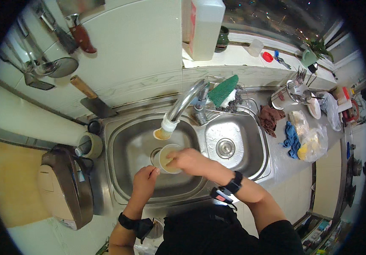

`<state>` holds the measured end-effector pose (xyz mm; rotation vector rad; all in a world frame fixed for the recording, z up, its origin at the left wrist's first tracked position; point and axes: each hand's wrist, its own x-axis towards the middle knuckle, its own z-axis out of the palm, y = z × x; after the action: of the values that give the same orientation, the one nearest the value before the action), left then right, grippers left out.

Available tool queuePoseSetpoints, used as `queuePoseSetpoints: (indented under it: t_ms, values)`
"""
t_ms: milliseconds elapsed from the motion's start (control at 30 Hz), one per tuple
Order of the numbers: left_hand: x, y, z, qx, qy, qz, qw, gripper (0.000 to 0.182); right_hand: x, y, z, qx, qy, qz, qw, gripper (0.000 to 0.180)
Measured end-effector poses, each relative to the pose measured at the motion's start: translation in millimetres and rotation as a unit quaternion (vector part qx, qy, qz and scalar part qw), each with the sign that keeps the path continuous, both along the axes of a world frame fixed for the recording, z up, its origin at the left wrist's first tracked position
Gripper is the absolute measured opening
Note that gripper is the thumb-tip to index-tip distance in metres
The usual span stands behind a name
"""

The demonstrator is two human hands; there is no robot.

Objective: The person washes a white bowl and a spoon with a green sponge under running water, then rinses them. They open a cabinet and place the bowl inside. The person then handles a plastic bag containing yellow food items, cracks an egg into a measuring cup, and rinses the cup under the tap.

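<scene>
My left hand (145, 182) is closed at the near left side of a white cup (170, 146), over the large basin of a stainless steel sink (124, 172). The part it grips is mostly hidden by my fingers. From the right, my right hand (189, 161) reaches over the rim, its fingertips inside the cup. Whether those fingers pinch anything cannot be seen. Pale, yellowish contents show in the cup. Above it hangs the faucet (186, 102), its spout wrapped in white with a yellowish end. A drain (155, 156) is partly covered by the cup.
The small basin (213, 134) lies to the right. Behind it, a wire rack (245, 111) holds a green scouring pad (223, 91). Brown (269, 119) and blue cloths (292, 140) lie on the counter. A cleaver (98, 106) leans left; a brown-and-beige appliance (65, 188) stands nearer.
</scene>
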<state>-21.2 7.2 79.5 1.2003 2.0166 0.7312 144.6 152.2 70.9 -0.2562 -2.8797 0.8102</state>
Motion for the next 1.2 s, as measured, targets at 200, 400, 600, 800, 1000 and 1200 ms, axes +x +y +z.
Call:
queuePoseSetpoints:
  t_ms: [200, 400, 600, 800, 1000, 1200]
  values:
    - [-10.7, -11.6, 10.6, 0.022, 0.134, 0.023, 0.990, 0.020, 69.2, 14.7, -8.6, -0.027, 0.087, -0.242, 0.966, 0.020]
    - [-28.8, -14.4, 23.4, 0.044, 0.303, 0.033, 0.951, 0.016, 113.7, 3.4, -22.5, -0.013, -0.009, -0.272, 0.962, 0.017]
    - [-46.8, -13.2, 36.3, 0.067, 0.378, 0.029, 0.923, 0.012, 128.0, -8.6, -35.8, -0.024, 0.008, -0.287, 0.958, 0.018]
    - [-57.9, -11.5, 59.8, 0.077, 0.415, 0.021, 0.906, 0.013, 127.5, -13.0, -30.8, -0.010, 0.010, -0.301, 0.954, 0.019]
    - [-63.8, -8.8, 81.7, 0.083, 0.433, 0.019, 0.897, 0.011, 127.2, -17.4, -29.1, 0.005, 0.008, -0.328, 0.945, 0.019]
    - [-65.9, -6.6, 97.0, 0.104, 0.444, 0.025, 0.890, 0.011, 127.3, -20.4, -33.8, 0.002, 0.022, -0.332, 0.943, 0.020]
